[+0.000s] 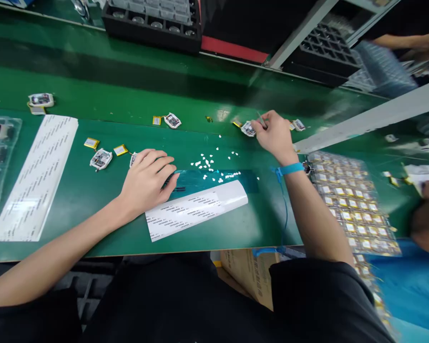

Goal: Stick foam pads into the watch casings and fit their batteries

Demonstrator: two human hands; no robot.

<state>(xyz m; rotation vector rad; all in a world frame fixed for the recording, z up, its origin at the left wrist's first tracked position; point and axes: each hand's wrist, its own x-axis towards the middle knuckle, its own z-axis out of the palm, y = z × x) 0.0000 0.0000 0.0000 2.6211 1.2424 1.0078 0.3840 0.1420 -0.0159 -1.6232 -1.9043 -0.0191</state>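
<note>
My left hand [148,178] rests palm down on the green bench, its fingers on the left end of a bluish film strip [214,181] above a white label sheet [196,208]. A small white assembly [133,158] peeks out from under its knuckles. My right hand [275,135] reaches far forward and pinches thin tweezers [261,119], the tips over a small circuit assembly [248,128] with a yellow battery [237,124]. A blue wrist strap [290,168] circles that wrist. Several tiny white bits [209,163] lie scattered between the hands.
More assemblies [100,159] [172,120] [41,100] and yellow batteries [91,143] lie on the bench. A long white label sheet [35,176] is at left, a tray of battery cells [350,200] at right, black trays [153,24] at the back. Another person's arm [427,214] is at the right.
</note>
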